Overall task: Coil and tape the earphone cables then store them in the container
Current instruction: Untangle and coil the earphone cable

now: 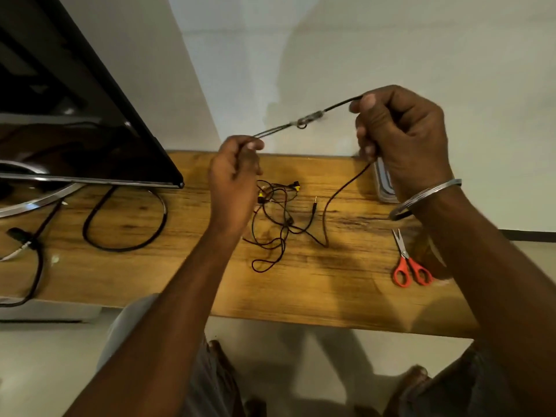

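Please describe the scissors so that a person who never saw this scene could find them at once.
Start at the long wooden table and go to its right end, below the right hand. There the scissors lie flat, their blades pointing away. They alone have bright red handles; the things nearby are thin dark cables.

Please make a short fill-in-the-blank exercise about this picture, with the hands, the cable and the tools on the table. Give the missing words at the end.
1. The left hand and the right hand stretch one cable above the wooden ____.
2. The scissors have ____ handles.
3. A tangled earphone cable lies on the table between the two ____.
4. A metal bangle is on the ____ wrist.

Missing words: table; red; arms; right
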